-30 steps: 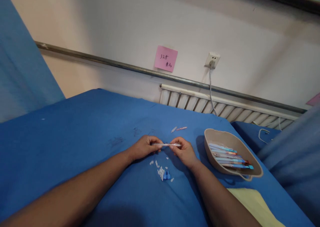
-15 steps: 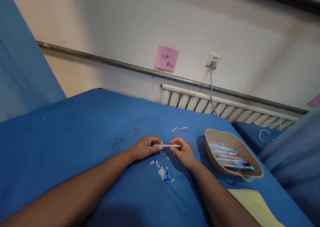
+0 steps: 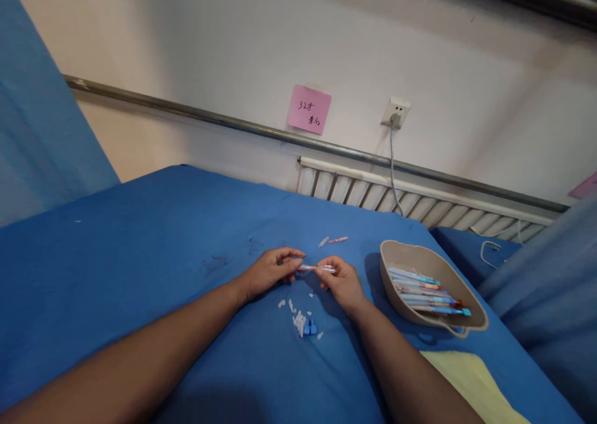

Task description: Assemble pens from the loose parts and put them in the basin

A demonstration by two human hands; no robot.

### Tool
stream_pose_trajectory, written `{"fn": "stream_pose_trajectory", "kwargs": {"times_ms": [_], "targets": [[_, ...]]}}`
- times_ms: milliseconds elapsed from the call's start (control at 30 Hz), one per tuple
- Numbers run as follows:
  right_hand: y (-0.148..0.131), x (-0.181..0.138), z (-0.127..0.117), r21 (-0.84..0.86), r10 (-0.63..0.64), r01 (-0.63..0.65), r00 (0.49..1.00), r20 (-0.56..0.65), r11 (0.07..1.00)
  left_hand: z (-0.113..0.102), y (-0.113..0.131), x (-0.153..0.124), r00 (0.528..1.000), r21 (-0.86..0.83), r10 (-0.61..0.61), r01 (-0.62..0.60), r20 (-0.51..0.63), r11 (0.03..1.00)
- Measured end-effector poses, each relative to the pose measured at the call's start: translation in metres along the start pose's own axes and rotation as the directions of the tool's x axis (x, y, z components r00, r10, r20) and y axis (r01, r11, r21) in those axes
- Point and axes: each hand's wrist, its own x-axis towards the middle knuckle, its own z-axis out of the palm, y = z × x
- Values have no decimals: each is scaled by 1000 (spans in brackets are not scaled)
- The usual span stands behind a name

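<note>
From where I stand, the right hand [image 3: 342, 284] has its grip pinched on a slim pen [image 3: 308, 267], held just above the blue sheet [image 3: 224, 343]. The left hand [image 3: 272, 271] is at the pen's other end; I can't tell whether its grip is clamped there. Nearer the person lie small white bits [image 3: 298, 322] beside blue pieces [image 3: 310, 327]. To the right, a beige basket [image 3: 390, 253] holds more pens [image 3: 426, 292].

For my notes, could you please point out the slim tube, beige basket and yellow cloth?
Slim tube [image 3: 308, 267], head view, exposed middle.
Beige basket [image 3: 421, 258], head view, inner wall.
Yellow cloth [image 3: 469, 379], head view, visible middle.
</note>
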Motion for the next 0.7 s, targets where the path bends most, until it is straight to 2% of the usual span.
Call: {"fn": "stream_pose_trajectory", "kwargs": {"times_ms": [167, 333, 433, 533, 700], "targets": [[2, 1, -2, 14, -4, 5, 1000, -29, 1000, -3, -1, 4, 996, 31, -51, 53, -71, 998], [2, 3, -2, -10, -8, 8, 997, -82, 1000, -4, 0, 4, 989, -41, 57, -63, -135, 997], [1, 2, -2, -10, -11, 10, 996, -89, 1000, -1, -1, 4, 994, -110, 5, -17, -108, 994], [0, 1, -1, -21, -14, 13, 997, -82, 1000, 0, -4, 5, 997, -82, -70, 66, -44, 994], [0, 1, -1, -16, -14, 13, 997, -77, 1000, 0, -4, 4, 996, -44, 22, -26, -88, 999]]}}
